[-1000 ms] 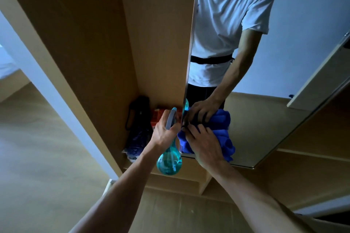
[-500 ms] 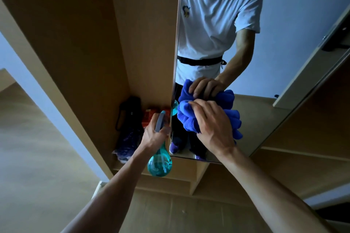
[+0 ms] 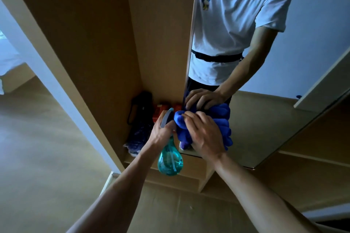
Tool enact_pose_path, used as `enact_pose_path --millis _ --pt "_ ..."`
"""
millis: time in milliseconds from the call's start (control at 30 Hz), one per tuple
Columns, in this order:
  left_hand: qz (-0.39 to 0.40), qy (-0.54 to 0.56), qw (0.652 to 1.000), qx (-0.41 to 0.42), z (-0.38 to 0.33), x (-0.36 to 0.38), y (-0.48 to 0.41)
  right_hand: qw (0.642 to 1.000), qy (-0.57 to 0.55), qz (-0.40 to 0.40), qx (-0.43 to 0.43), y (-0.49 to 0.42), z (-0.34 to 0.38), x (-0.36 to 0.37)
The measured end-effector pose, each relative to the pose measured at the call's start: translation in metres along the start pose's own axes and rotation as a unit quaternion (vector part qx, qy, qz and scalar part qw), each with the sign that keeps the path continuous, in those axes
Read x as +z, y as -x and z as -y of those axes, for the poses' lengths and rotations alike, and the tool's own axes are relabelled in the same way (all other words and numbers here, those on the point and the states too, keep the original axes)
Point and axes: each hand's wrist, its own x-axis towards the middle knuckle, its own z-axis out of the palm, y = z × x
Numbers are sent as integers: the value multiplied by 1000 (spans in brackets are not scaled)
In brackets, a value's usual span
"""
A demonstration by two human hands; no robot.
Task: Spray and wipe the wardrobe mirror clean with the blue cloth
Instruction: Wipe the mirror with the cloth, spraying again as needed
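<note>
The wardrobe mirror (image 3: 265,119) stands tall on the right, reflecting a person in a white T-shirt. My right hand (image 3: 203,136) grips the bunched blue cloth (image 3: 181,124) and presses it against the glass near the mirror's lower left corner. Its reflection shows just above. My left hand (image 3: 162,132) holds a teal spray bottle (image 3: 169,160) by the neck, its grey head up beside the mirror's left edge, the body hanging below my fist.
An open wooden wardrobe bay (image 3: 106,43) lies left of the mirror. On its floor sit a black bag (image 3: 141,107), red boxes (image 3: 162,109) and a purple bundle (image 3: 137,140). A low wooden step (image 3: 189,178) runs under the mirror. Wood floor (image 3: 37,157) spreads to the left.
My right hand moved the cloth up the mirror half a second ago, then back down toward the lower left corner. The left hand kept hold of the bottle.
</note>
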Motion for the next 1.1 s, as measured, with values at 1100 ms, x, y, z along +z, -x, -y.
enact_pose_path --millis 1100 --pt "-33 -176 977 118 6 19 16 998 48 -19 30 19 -38 -47"
